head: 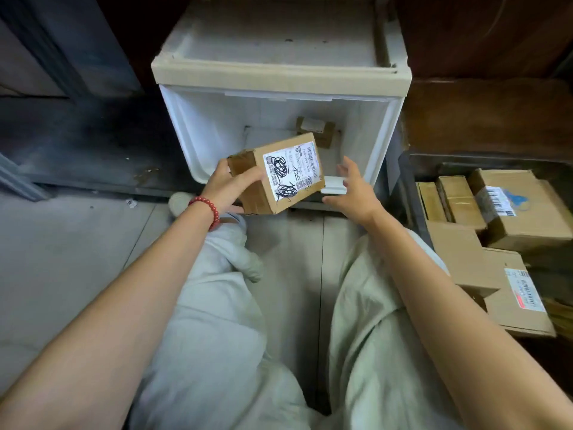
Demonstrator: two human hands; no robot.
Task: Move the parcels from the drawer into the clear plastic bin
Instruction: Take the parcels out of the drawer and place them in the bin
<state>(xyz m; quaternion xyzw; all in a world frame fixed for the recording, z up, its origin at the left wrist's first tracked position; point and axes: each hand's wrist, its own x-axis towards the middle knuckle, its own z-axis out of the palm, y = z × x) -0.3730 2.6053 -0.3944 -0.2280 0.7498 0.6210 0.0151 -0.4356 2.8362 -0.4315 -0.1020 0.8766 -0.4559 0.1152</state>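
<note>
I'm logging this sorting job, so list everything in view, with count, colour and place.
drawer: one, white, pulled open, centre
small parcel: one, brown, on the drawer floor at the back
held parcel: one, brown with scribbled white label, over the drawer's front edge
bin: one, clear, far right
binned parcels: several, brown, in the bin
floor: grey tiles, underneath
shoe: one, pale, left of the drawer front
bracelet: one, red beads, left wrist
trousers: pale green, bottom centre
left hand: grips the held parcel
right hand: open, empty, near the drawer front
</note>
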